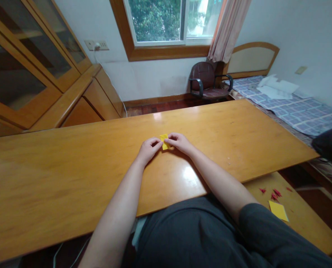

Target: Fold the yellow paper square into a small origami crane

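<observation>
A small piece of folded yellow paper is held between my two hands, just above or on the wooden table. My left hand pinches its left edge between thumb and fingers. On the other side, my right hand has its thumb pressed on the paper's face, with the fingers curled at its right edge. The back of the paper is hidden, and its folds are too small to make out clearly.
On a lower wooden surface at right lie several small red folded pieces and a stack of yellow paper. An armchair stands beyond the table. A bed is at right, a glass-door cabinet at left.
</observation>
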